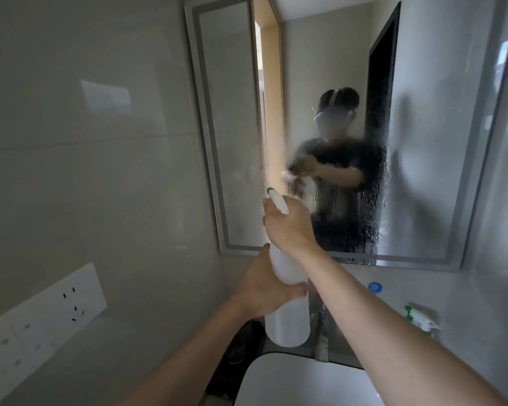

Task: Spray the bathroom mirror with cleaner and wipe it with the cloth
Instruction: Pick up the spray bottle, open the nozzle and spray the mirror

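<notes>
A white spray bottle (288, 312) with a green nozzle tip is held up in front of the bathroom mirror (235, 142). My right hand (291, 227) grips the bottle's trigger head at the top. My left hand (264, 291) holds the bottle's body from the left. The nozzle points at the mirror's lower middle. Droplets and runs of cleaner cover the glass in the middle, over the reflection of a person. No cloth is in view.
A white sink (305, 382) lies below with a tap (321, 341) behind the bottle. A second green-and-white spray bottle (421, 319) stands at the right on the counter. Wall sockets (41, 315) sit at the lower left on the tiled wall.
</notes>
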